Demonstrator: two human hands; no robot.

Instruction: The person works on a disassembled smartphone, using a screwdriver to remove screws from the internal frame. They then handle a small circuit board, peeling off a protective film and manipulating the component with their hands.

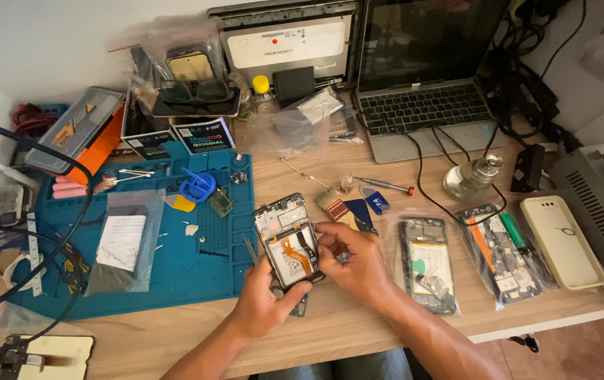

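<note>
Far left: black cables [48, 239] loop over the left edge of the frame; a flat grey and orange parts box [80, 134] lies tilted at upper left.
Mat: a blue rubbery work mat [175, 274] with moulded trays covers the left half of the wooden tabletop [358, 327]; on it lie a clear plastic bag [122, 243] holding a white paper slip and a dark flat part, and a blue ring-shaped plastic tool [196, 186].
Left hand: the left hand [263, 302], lower centre, grasps the lower end of the opened phone [288, 241] from below, thumb up along its edge.
Opened phone: centre of the frame, held just above the tabletop at the mat's right edge; a flat black rectangle with its back off, showing a pale battery and an orange flex ribbon.
Right hand: the right hand [351, 260] closes on the phone's right side, fingertips pinched on its inner parts; what they pinch is too small to tell.
Brush: a small flat brush [331, 204] lies just above the right hand.
Bags at right: two clear bags, well right of the hands, each hold a stripped phone body [429, 264], [495, 253].
Case: a cream, smooth, round-cornered phone case [559, 239] lies beside them.
Upper right: an open grey laptop [422, 105]; a squat glass bottle with a metal top [471, 176].
</note>
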